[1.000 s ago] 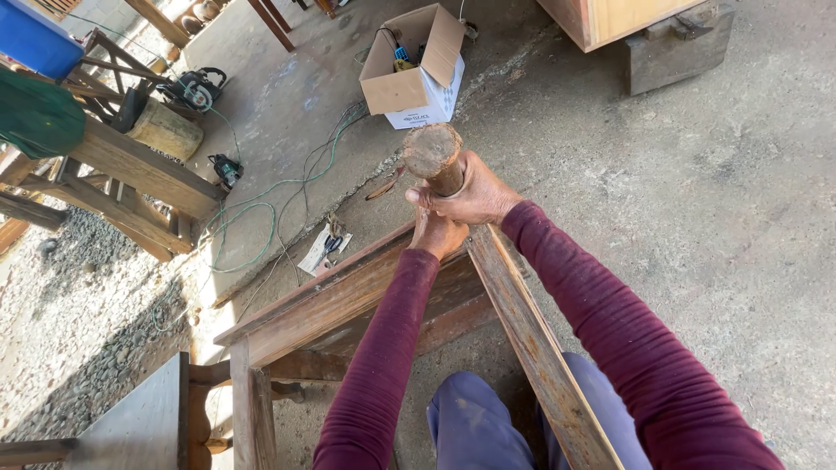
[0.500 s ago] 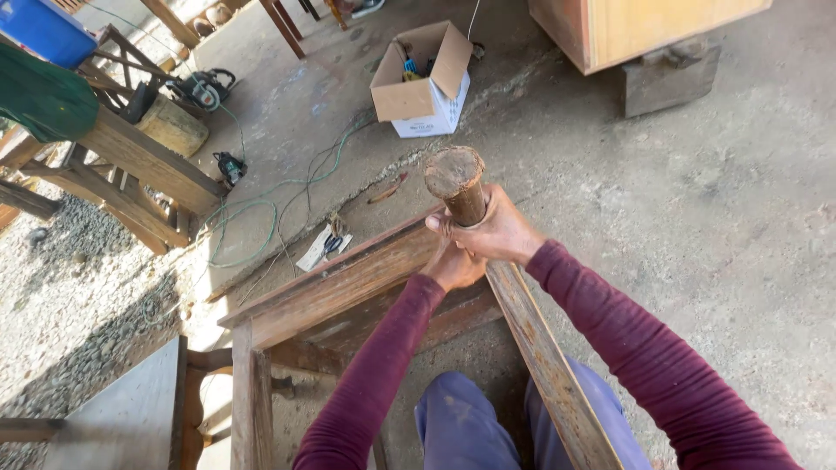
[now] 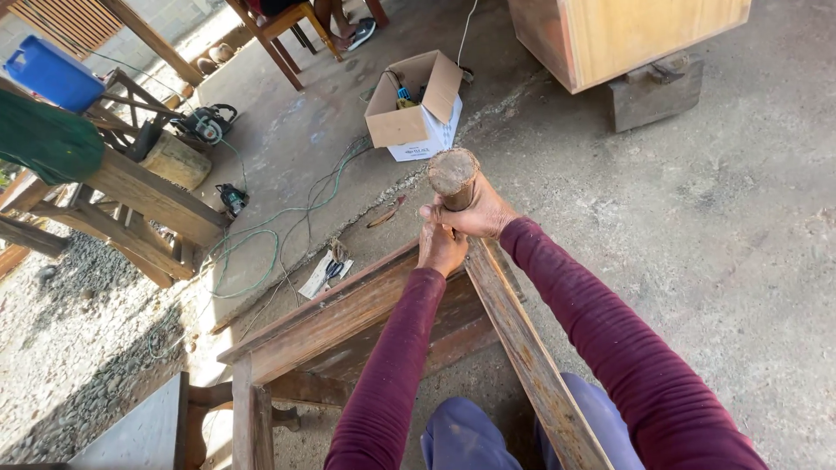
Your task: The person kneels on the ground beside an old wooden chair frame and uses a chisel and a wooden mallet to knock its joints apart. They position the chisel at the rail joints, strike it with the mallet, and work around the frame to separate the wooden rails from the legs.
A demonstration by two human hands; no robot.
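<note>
as hands (image 3: 457, 231) grip post (image 3: 453, 177), perhaps wooden

Both arms in dark red sleeves stretch straight out ahead, right hand (image 3: 475, 213) curled closed with knuckles up, left hand (image 3: 440, 248) tucked just under and touching it, fingers wrapped shut too, and blue-clad knees show down below.

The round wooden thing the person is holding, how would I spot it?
Find the old brown wooden frame lying on the concrete floor. At its far corner both hands, left hand and right hand, grip a thick upright wooden post. Unlike the flat rails, it is round with a rough, pale top.
</note>
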